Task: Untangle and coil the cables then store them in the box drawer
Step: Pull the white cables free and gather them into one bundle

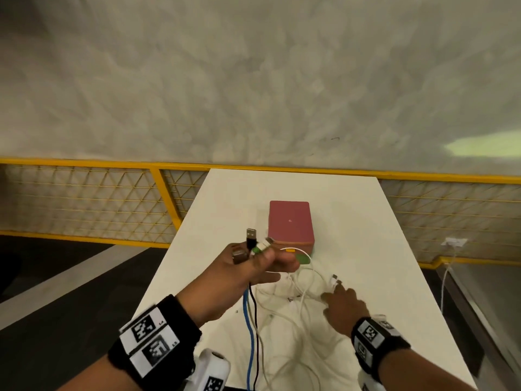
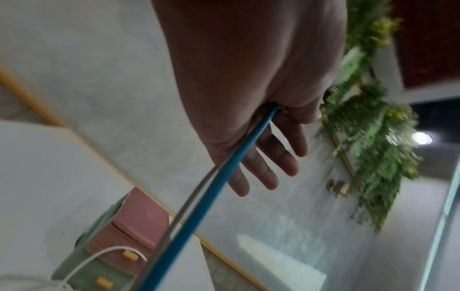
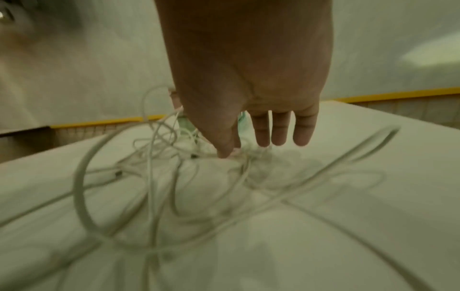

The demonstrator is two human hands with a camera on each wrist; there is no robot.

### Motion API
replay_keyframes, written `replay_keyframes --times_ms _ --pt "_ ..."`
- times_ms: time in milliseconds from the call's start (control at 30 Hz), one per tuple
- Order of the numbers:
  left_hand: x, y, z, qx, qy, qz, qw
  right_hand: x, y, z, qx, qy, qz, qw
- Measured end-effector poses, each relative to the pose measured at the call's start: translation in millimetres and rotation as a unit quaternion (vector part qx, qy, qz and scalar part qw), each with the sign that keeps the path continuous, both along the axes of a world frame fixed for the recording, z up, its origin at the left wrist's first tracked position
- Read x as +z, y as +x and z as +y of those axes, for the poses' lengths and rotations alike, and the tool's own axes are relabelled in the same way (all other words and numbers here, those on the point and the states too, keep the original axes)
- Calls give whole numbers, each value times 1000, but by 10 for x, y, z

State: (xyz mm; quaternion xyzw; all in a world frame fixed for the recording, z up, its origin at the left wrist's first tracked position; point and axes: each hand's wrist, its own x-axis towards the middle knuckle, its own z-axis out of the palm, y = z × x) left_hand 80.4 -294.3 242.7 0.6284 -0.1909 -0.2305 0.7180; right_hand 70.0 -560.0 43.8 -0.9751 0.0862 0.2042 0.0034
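My left hand (image 1: 255,263) is raised over the table and grips a bundle of cable ends: a black USB plug (image 1: 251,236), a white and green plug (image 1: 263,245) and a metal plug (image 1: 239,255). From that hand (image 2: 278,118) a blue cable (image 2: 211,196) and a grey one hang down; the head view also shows a black cable (image 1: 255,334). A tangle of white cables (image 1: 293,314) lies on the table. My right hand (image 1: 334,292) reaches down onto the tangle (image 3: 159,177) with straight fingers (image 3: 281,130), touching a strand by a white plug (image 1: 334,280). The pink box (image 1: 290,222) stands behind.
The box (image 2: 139,218) has green drawers with orange handles (image 2: 130,255), and a white cable loops across its front. The white table (image 1: 380,235) ends at a yellow mesh railing (image 1: 84,198). A wall socket with a plugged cable (image 1: 454,242) sits at the right.
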Motion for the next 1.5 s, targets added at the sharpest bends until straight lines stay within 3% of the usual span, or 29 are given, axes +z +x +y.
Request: replay_keyframes --times_ms 100,233,333,533,633,733,867,1033,1200,1267,1367,1433,1500 --pt "3 18 -3 -1 13 1 1000 -34 -65 112 4 -46 -28 999" --pt "9 66 -78 5 31 -12 999 286 -45 41 12 -8 -70 997" --pt "29 124 -209 11 44 -21 999 809 9 -127 78 16 0 997" --pt "33 309 -530 10 65 -6 998 2312 -1 14 196 112 -58 972" --pt "121 309 -668 -47 57 25 997 2885 -74 133 230 199 -89 948" --pt "187 214 -748 -123 25 79 989 3151 -85 165 208 293 -141 923" --pt "226 108 -814 -163 -43 165 972 3126 6 167 144 432 -188 870" --pt "234 89 -817 -153 -95 184 966 2949 22 225 59 596 -177 781" --pt "310 144 -713 -96 -147 162 971 2648 -60 315 -112 620 -329 703" --pt "372 184 -633 -52 -168 159 972 2369 -147 299 -196 636 -276 693" --pt "411 233 -529 -7 -195 160 968 1974 -328 420 -275 680 -69 676" --pt "380 205 -518 6 -204 161 966 1858 -380 581 -286 712 27 640" --pt "312 143 -534 2 -225 175 958 1859 -338 738 -293 751 65 588"
